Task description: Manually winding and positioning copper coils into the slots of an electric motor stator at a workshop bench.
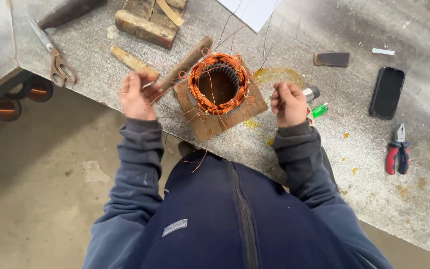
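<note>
- The person is standing at a speckled grey workbench, looking straight down at a motor stator wound with orange copper wire.
- The stator is sitting upright on a small wooden block right at the bench edge, bore facing up, between the two hands; that is probably keeping the coil heads within reach from above.
- The left hand is hovering just left of the stator, fingers curled and pinched together; a thin copper strand seems to be running from it towards the winding, so it looks closed on wire, though the strand is too fine to be sure.
- The right hand is closing into a loose fist just right of the block, thumb over the fingers; whether it is gripping a wire I cannot tell.
- A wooden stick is leaning against the stator's left side, one end near the left hand.
- Loose wire leads are trailing off the winding upwards across the bench and down over the dark blue jacket.
- Scissors are lying far left, wooden offcuts at the top.
- A green lighter is peeking out beside the right hand, a black phone and red-handled pliers are resting well off to the right.
</note>
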